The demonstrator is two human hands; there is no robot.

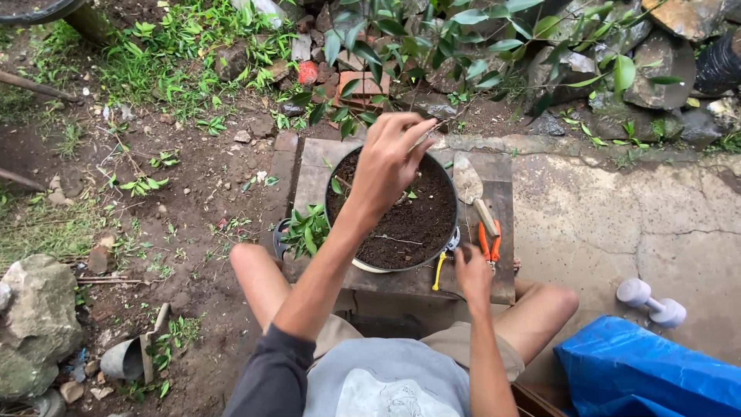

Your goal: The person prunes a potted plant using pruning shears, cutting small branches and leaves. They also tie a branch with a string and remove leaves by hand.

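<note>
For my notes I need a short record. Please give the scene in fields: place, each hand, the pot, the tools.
place: outdoors, a low wooden board on soil and cracked concrete
left hand: raised over the pot, fingers pinching a thin plant stem
right hand: resting at the board's front edge, beside the tools
pot: round, full of dark soil
tools: orange-handled pruner, yellow-handled tool, trowel

A low wooden board (494,174) carries a soil-filled pot (409,224), trowel (468,179), and orange pruners (489,241).
</note>
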